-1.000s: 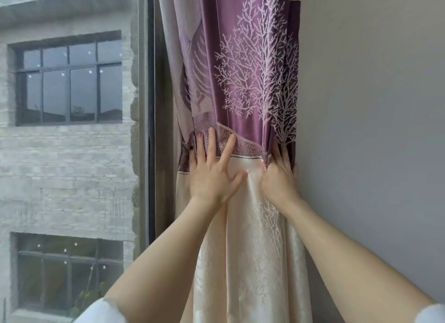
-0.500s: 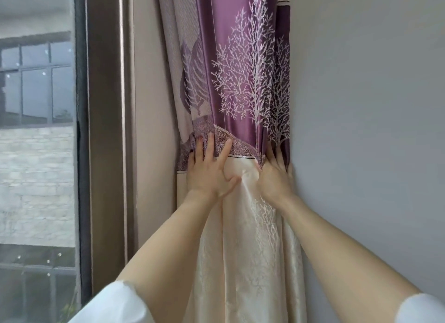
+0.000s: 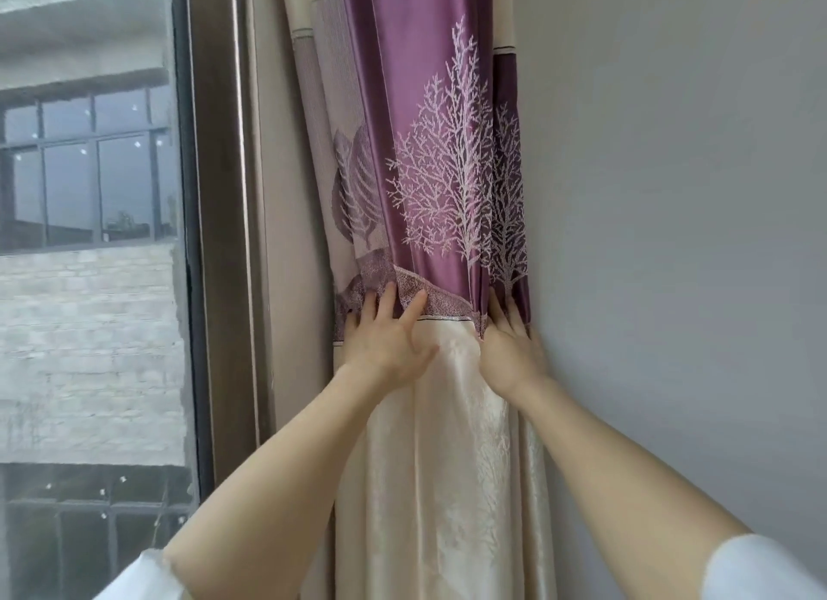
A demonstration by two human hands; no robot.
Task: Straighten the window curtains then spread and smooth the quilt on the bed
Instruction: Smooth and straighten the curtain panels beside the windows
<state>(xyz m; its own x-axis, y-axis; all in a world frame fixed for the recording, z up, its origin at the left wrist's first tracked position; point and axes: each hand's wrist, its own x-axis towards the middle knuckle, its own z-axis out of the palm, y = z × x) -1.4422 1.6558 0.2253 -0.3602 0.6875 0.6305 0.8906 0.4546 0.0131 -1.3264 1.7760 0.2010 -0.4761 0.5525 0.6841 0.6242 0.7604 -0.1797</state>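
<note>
Both hands, left hand (image 3: 385,340) and right hand (image 3: 510,353), press open, flat fingers, gripping nothing, on the soft, slippery-looking curtain (image 3: 429,174); a fold edge just beyond the fingertips looks easiest to pinch

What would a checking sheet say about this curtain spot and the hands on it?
Surface: grey wall, bare, right of the curtain.
Job's things: curtain, bunched in folds between window and wall, purple with white trees above, cream below; quilt and bed not in view.
Clutter: nothing seen.
Grippers: left hand flat on the curtain, fingers spread over the border band; right hand pressed at the curtain's wall-side edge, fingers partly tucked into a fold, so grip cannot be told.
Cables: nothing seen.
Surroundings: window frame at left; brick building outside.
</note>
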